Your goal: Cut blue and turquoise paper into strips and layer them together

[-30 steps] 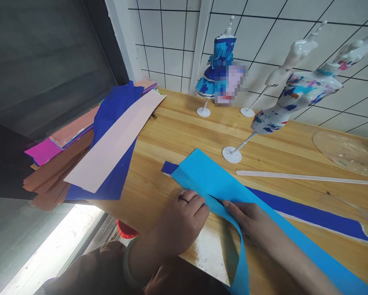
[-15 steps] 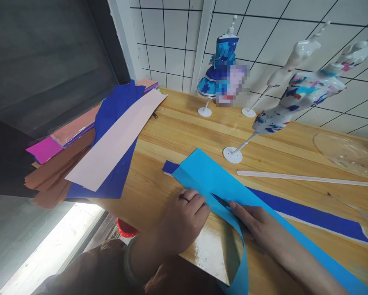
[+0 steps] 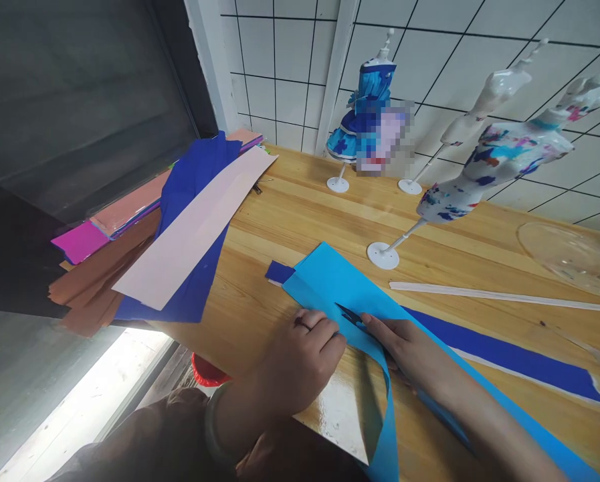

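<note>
A long light blue sheet of paper (image 3: 330, 274) runs diagonally across the wooden table. My left hand (image 3: 312, 355), its fingers curled closed, grips the sheet's near edge; the fingertips are hidden. In my right hand (image 3: 405, 348) is a pair of scissors, with dark blades (image 3: 348, 313) pointing left into the blue sheet, close to my left fingers. The scissors' handles are hidden by the hand. A narrow cut strip (image 3: 387, 415) curls down from the sheet over the table's near edge. Beneath the sheet lies a dark blue strip (image 3: 510, 355) with a white edge.
Paper sheets in pale pink (image 3: 199, 227), dark blue and brown (image 3: 104, 268) are piled at left. At the back stand several small mannequins, one in a blue dress (image 3: 374, 87), another paint-stained (image 3: 495, 167). A thin white strip (image 3: 480, 294) and clear plastic (image 3: 565, 254) lie at right.
My right hand and the scissors have moved left and slightly up along the sheet, the cut now reaching further. My left hand keeps nearly the same place. The view has shifted slightly.
</note>
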`<action>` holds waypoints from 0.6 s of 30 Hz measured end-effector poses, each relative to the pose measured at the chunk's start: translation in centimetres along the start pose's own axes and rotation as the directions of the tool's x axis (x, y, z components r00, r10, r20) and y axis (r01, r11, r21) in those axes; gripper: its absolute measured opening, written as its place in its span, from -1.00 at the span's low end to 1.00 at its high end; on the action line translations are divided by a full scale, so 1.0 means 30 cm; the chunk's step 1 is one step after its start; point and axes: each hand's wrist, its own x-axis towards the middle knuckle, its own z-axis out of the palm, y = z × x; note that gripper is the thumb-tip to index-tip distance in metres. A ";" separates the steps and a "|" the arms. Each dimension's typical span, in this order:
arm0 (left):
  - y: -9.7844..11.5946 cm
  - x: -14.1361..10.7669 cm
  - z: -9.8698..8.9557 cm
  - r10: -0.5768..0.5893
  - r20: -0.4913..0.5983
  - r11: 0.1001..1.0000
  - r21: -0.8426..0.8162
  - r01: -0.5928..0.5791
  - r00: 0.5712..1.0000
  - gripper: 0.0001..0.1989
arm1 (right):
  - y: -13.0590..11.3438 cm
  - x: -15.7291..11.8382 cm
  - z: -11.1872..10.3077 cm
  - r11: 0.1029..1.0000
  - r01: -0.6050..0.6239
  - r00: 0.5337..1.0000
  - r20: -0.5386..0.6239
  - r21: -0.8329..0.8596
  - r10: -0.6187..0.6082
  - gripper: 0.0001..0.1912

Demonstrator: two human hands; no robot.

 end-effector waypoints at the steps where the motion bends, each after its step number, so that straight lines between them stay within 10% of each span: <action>1: 0.000 -0.001 0.002 -0.006 0.000 1.000 0.005 0.006 1.000 -0.83 | -0.003 0.001 -0.001 1.000 -0.006 1.000 0.004 -0.005 0.006 -0.50; 18: -0.001 -0.003 0.002 -0.084 -0.099 0.995 -0.058 0.078 0.991 -0.86 | -0.002 -0.035 -0.023 0.993 -0.070 0.995 0.079 0.094 0.062 -0.46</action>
